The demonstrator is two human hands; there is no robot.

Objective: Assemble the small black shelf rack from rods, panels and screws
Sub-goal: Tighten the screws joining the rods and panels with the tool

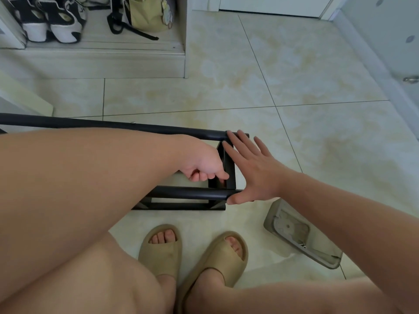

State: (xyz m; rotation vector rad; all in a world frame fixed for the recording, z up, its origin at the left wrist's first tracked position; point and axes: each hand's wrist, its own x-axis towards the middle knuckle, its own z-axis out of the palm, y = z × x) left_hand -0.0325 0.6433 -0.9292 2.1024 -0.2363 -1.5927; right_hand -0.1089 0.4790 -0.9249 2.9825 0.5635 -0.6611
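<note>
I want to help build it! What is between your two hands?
In the head view, the rack's black end panel stands between the left hand and the flat right hand, which presses on its outer side.

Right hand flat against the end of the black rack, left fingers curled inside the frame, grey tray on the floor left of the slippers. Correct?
One error: the grey tray lies to the right of the slippers, not the left, as the head view shows. The rest stands: right hand flat against the end of the black rack, left hand with fingers curled inside the frame.
</note>
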